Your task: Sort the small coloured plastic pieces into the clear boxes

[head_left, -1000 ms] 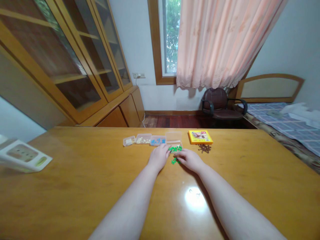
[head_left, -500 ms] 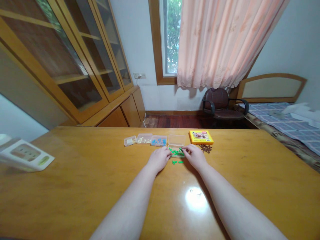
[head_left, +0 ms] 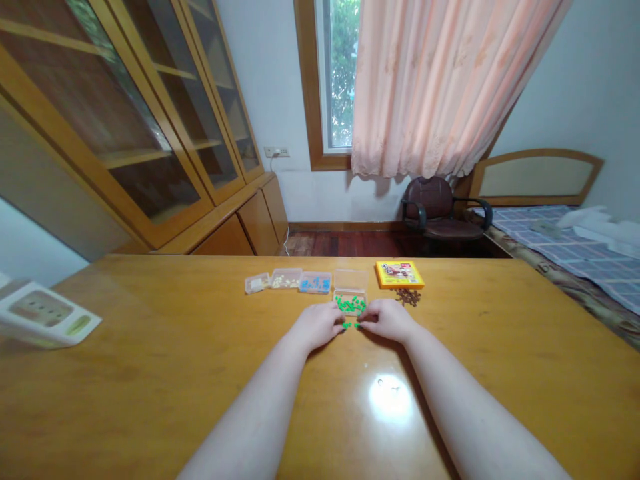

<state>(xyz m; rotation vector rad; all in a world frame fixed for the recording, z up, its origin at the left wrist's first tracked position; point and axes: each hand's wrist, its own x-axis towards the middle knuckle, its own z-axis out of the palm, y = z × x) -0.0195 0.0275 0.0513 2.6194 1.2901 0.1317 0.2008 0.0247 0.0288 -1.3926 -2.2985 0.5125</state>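
Observation:
A clear plastic box [head_left: 335,303] of small green pieces [head_left: 351,305] lies on the table with its lid open at the back. In front of it lie a few loose green pieces [head_left: 347,326]. My left hand [head_left: 320,326] rests at their left side, fingers closed on one of them. From the right, my right hand [head_left: 387,320] pinches another green piece [head_left: 357,325] against the tabletop. The pieces' exact shape is too small to make out, and fingertips partly cover them.
Left of the green box stand a box of blue pieces [head_left: 315,283], a box of cream pieces [head_left: 286,279] and a small clear box [head_left: 257,283]. At right, a yellow box [head_left: 399,275] has brown pieces [head_left: 409,297] before it. A white container [head_left: 45,313] is far left.
Both hands have come nearer to me, from the sides of the green box to the loose green pieces in front of it. Those pieces now sit closer together. The view shifted slightly.

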